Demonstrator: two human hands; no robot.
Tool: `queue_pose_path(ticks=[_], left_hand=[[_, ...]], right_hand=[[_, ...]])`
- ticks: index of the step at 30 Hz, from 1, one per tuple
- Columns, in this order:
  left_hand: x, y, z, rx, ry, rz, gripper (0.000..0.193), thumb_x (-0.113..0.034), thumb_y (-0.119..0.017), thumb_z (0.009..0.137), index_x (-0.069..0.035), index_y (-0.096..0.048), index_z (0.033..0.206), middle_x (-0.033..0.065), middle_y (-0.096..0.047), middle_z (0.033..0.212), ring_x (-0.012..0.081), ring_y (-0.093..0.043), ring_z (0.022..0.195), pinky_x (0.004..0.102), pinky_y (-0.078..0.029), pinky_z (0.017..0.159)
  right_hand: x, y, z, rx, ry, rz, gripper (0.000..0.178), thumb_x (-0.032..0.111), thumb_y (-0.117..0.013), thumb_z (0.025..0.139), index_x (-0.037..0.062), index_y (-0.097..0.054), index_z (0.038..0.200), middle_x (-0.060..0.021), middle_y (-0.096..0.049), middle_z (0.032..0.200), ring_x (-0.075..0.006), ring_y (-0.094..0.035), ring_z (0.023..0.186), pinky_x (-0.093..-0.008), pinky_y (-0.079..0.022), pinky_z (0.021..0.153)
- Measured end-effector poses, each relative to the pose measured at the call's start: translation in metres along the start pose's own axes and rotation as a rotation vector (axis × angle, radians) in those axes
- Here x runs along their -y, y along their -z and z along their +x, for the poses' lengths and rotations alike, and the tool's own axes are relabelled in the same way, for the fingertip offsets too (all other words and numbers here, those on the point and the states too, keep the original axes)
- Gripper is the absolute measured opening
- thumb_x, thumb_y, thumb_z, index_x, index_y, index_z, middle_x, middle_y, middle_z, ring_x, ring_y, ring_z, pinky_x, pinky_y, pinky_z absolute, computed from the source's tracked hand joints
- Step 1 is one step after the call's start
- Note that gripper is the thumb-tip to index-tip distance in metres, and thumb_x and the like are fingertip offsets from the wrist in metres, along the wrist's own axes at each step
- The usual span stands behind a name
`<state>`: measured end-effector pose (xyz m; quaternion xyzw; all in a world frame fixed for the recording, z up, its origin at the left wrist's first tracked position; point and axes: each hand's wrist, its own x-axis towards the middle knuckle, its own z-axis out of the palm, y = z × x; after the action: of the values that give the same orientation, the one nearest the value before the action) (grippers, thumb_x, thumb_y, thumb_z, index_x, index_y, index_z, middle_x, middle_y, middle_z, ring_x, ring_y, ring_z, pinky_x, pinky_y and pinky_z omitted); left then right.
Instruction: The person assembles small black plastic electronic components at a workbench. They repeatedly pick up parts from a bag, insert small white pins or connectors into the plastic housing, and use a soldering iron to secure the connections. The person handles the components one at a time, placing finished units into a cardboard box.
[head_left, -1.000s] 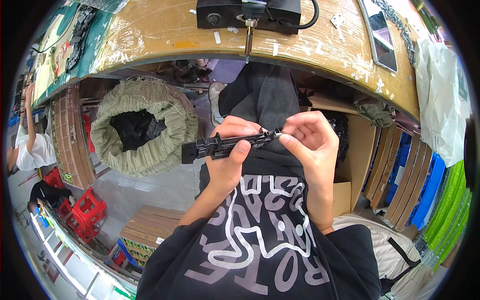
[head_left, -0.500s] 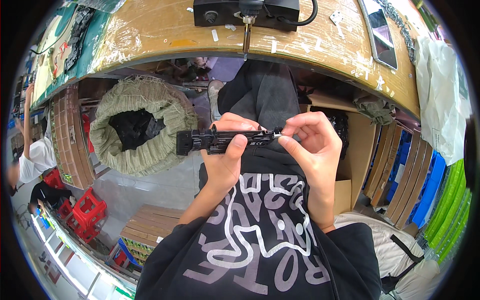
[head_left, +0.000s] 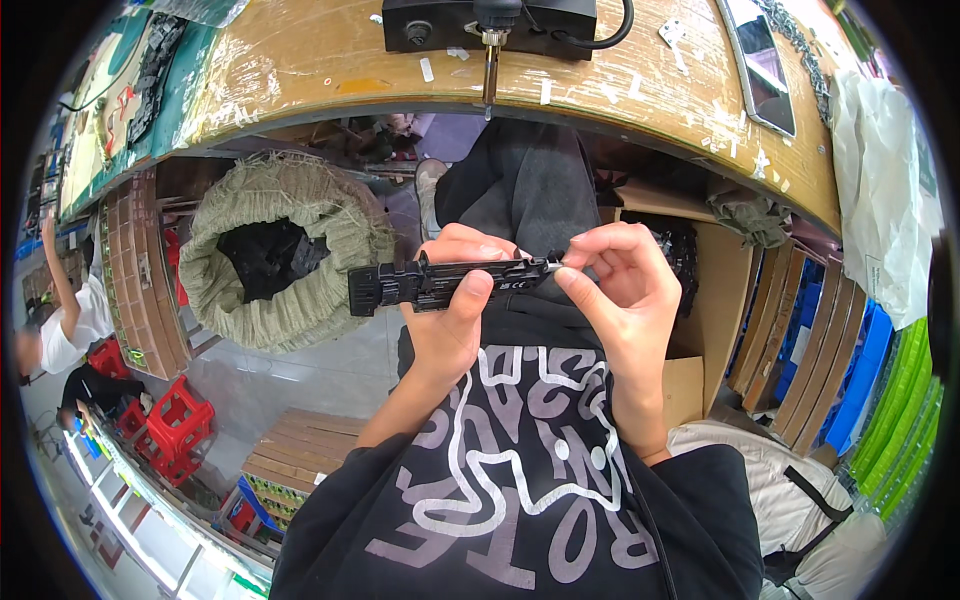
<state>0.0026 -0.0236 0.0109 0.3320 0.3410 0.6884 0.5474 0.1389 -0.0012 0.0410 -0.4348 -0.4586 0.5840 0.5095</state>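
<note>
One long black plastic part [head_left: 440,282] lies level between two bare hands, held in front of the person's chest and below the curved edge of one wooden workbench [head_left: 300,60]. The left hand [head_left: 455,300] wraps around the middle of the part, thumb pressed on its near face and fingers curled over the top, so it is closed on it. The right hand [head_left: 620,290] pinches the part's right end between thumb and forefinger, the other fingers bent loosely behind. The part's left end sticks out free past the left hand. On the bench top sits one black box-shaped device [head_left: 500,22] with one metal pin hanging from its front, and one flat dark slab [head_left: 757,60] lies toward the right. To the left, under the bench, stands one open woven sack [head_left: 280,250] with dark pieces inside. Two red crates [head_left: 175,425] stand on the floor lower left.
</note>
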Motion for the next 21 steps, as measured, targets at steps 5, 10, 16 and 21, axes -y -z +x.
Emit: queue_pose_path(ticks=[5,10,16,21], left_hand=[[-0.001,0.003,0.0,0.053,0.01,0.038,0.024,-0.025,-0.057,0.08,-0.006,-0.046,0.091,0.0088,-0.045,0.083,0.0241,-0.05,0.082,0.0366,-0.042,0.076],[0.0,0.009,0.004,0.121,-0.005,-0.005,0.031,-0.023,-0.061,0.077,-0.005,-0.046,0.096,0.0102,-0.047,0.087,0.0244,-0.05,0.086,0.0355,-0.042,0.077],[0.005,0.012,0.015,0.014,0.426,-0.029,0.042,-0.018,-0.06,0.076,-0.001,-0.043,0.109,0.0089,-0.051,0.094,0.0141,-0.052,0.084,0.0236,-0.043,0.069],[0.002,0.031,0.018,0.143,1.015,-0.399,0.038,-0.037,-0.05,0.082,-0.003,-0.053,0.099,0.0027,-0.056,0.076,0.0089,-0.053,0.055,0.0186,-0.041,0.048]], right_hand=[[0.001,0.0,0.0,-0.004,-0.051,0.031,0.019,-0.008,-0.06,0.071,-0.0047,-0.053,0.088,-0.0071,-0.052,0.087,-0.0113,-0.053,0.078,-0.0241,-0.043,0.072],[0.0,0.004,0.003,0.113,-0.119,-0.06,0.013,-0.005,-0.057,0.075,-0.0048,-0.057,0.087,-0.01,-0.055,0.091,-0.014,-0.054,0.083,-0.0247,-0.043,0.074],[-0.011,0.015,0.02,0.078,0.199,-0.055,0.017,-0.012,-0.055,0.072,-0.0042,-0.058,0.087,-0.0142,-0.057,0.09,-0.0204,-0.056,0.088,-0.0281,-0.046,0.078],[-0.025,0.022,0.037,0.337,0.271,-0.267,0.015,-0.009,-0.057,0.07,-0.0019,-0.059,0.083,-0.012,-0.06,0.091,-0.0197,-0.058,0.083,-0.0273,-0.047,0.072]])
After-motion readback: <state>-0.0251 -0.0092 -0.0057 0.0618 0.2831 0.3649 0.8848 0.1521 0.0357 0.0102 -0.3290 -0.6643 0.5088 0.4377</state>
